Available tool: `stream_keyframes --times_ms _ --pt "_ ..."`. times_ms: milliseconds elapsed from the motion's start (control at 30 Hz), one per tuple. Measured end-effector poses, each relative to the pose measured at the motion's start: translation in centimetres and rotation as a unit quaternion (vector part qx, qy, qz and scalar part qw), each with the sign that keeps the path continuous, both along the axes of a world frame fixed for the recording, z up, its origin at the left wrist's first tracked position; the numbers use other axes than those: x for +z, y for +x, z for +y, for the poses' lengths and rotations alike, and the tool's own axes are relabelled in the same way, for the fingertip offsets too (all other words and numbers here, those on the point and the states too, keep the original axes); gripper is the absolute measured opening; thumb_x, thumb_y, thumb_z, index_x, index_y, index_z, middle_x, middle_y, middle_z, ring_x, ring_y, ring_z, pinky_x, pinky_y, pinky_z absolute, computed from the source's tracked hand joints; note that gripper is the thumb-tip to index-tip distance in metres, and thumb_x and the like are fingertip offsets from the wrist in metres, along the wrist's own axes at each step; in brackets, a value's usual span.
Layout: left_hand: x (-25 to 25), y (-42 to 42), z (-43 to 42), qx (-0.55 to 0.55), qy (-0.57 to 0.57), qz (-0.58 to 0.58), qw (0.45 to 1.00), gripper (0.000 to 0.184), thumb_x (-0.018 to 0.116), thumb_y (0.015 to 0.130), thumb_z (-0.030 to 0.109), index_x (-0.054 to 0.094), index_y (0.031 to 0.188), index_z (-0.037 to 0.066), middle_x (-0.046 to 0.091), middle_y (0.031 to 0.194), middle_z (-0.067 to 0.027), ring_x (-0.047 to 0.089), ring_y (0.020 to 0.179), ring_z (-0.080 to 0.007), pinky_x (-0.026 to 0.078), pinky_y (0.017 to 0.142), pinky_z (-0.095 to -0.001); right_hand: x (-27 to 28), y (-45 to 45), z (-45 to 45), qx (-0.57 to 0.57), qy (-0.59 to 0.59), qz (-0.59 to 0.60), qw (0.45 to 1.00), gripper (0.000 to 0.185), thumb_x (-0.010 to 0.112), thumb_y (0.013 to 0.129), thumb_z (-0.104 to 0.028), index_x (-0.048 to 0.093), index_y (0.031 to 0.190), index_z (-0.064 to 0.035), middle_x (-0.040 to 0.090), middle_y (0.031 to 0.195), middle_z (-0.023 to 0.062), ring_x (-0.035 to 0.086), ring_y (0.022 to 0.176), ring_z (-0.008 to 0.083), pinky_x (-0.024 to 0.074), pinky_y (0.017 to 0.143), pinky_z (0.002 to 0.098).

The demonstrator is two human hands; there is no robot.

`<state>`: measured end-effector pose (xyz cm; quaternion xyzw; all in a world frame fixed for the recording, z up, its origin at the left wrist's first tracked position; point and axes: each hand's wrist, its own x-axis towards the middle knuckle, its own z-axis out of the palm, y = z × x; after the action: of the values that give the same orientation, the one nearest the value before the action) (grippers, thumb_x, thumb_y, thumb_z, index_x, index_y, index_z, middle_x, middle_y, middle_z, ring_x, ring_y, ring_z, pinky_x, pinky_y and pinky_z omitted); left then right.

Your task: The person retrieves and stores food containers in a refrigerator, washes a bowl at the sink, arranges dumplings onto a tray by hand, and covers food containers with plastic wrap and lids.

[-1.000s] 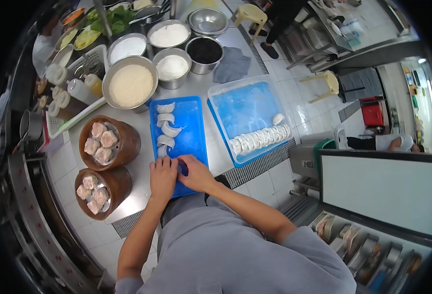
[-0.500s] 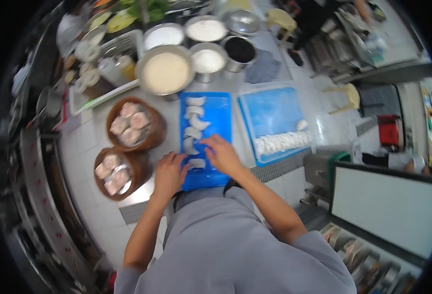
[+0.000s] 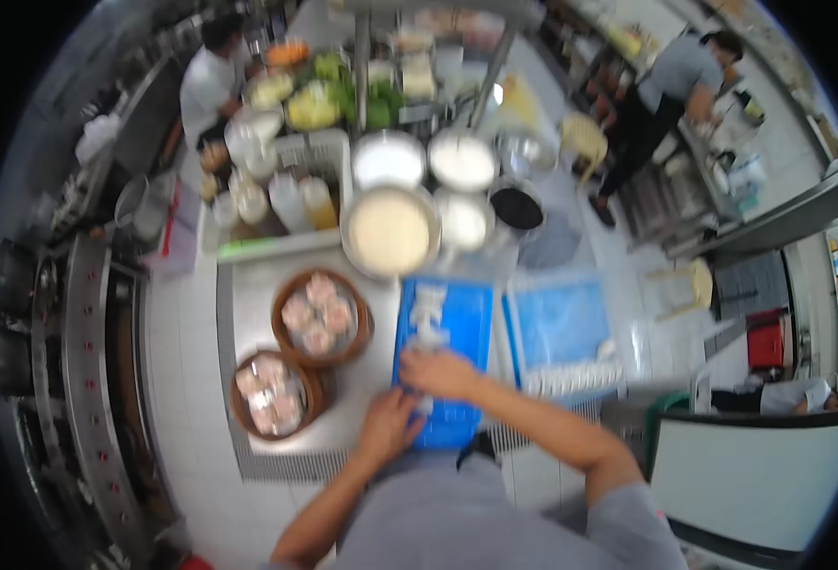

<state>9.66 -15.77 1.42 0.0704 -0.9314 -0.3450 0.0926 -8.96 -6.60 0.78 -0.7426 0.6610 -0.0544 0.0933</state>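
A blue tray [image 3: 471,328] stands lengthwise before me, with a row of white crescent dumplings [image 3: 428,309] along its left side. My right hand [image 3: 441,373] is over the row, its fingers bent together and pointing left; whatever they hold is hidden and blurred. Lower down, my left hand [image 3: 390,425] rests at the tray's left edge, fingers stretched out, close to a dumpling at the near end. Right of this tray lies a second, lighter blue tray [image 3: 561,318], with a tight row of white dumplings [image 3: 571,378] along its near edge.
Two round steamers, one farther [image 3: 357,351] and one nearer [image 3: 316,404], hold pinkish pieces on the left. Behind stand a bowl of cream-coloured powder [image 3: 390,230], other bowls, and a white crate [image 3: 343,152] with bottles. Co-workers stand far left [image 3: 212,85] and far right [image 3: 671,85].
The view has tilted up, so the trays sit lower and farther right, and more of the kitchen shows. My right hand has come closer to my left, over the dumpling row.
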Motion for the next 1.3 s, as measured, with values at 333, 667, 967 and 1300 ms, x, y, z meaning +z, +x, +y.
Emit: stream_keyframes --times_ms 333,667,967,1300 --pt "1.6 -0.7 -1.3 -0.013 -0.007 -0.033 0.999 0.026 0.073 0.084 0.024 0.066 0.107 0.013 0.060 0.093 -0.0085 0.062 0.091 -0.0302 0.046 0.079 -0.0455 1.4 0.9 0.9 -0.076 0.017 -0.085 0.993 0.029 0.067 0.086 -0.025 0.057 0.109 -0.0091 0.057 0.109 0.0132 0.067 0.088 0.0326 0.0568 0.064 0.0426" --pt "0.8 -1.4 -2.0 0.066 -0.045 -0.075 0.994 0.032 0.069 0.085 0.026 0.066 0.111 0.009 0.066 0.098 -0.0151 0.065 0.092 -0.0341 0.050 0.080 -0.0481 -0.7 1.8 0.9 -0.211 0.085 -0.074 0.971 0.035 0.068 0.086 -0.038 0.067 0.102 -0.0073 0.069 0.096 0.0174 0.071 0.077 0.0371 0.0571 0.064 0.0486" --pt "1.3 -1.6 -2.1 0.075 -0.006 0.035 0.997 0.027 0.072 0.084 0.011 0.066 0.109 0.003 0.058 0.098 -0.0138 0.058 0.091 -0.0338 0.049 0.080 -0.0436 0.9 2.8 3.4 -0.323 0.058 -0.187 0.926 0.039 0.069 0.085 -0.028 0.066 0.117 -0.0082 0.064 0.111 0.0152 0.068 0.093 0.0380 0.0563 0.077 0.0480" --pt "2.3 -3.4 -1.9 0.021 -0.053 -0.081 0.995 0.036 0.067 0.081 0.013 0.066 0.116 0.005 0.054 0.106 -0.0120 0.052 0.104 -0.0310 0.044 0.088 -0.0444 1.7 4.9 4.4 -0.460 -0.014 -0.276 0.844 0.034 0.070 0.080 -0.026 0.067 0.109 -0.0080 0.066 0.103 0.0144 0.068 0.088 0.0367 0.0555 0.073 0.0459"
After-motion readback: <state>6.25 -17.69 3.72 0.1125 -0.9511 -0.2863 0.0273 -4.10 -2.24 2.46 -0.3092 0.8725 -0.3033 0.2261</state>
